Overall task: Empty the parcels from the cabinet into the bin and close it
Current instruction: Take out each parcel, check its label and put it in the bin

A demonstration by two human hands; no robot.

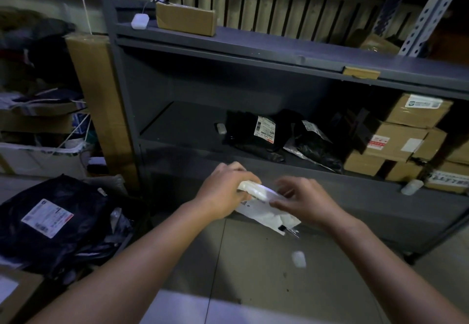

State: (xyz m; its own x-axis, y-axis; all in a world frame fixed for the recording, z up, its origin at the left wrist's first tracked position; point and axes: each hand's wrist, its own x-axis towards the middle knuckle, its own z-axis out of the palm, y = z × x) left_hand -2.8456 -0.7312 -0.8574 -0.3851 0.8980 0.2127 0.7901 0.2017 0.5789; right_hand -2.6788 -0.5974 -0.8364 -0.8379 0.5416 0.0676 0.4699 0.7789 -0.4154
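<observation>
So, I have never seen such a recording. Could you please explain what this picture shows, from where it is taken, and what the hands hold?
There is no machine here. A person works with bare hands, and the one camera sits on the person's head, looking forward and down. The left hand and the right hand both hold a white plastic parcel in front of a grey metal cabinet. On its shelf lie black plastic parcels and brown cardboard boxes. At the lower left lies another black plastic parcel with a white label; I cannot see clearly what it lies in.

A parcel storeroom: metal cabinet point(132, 95) holding labelled cardboard boxes point(396, 141).
</observation>
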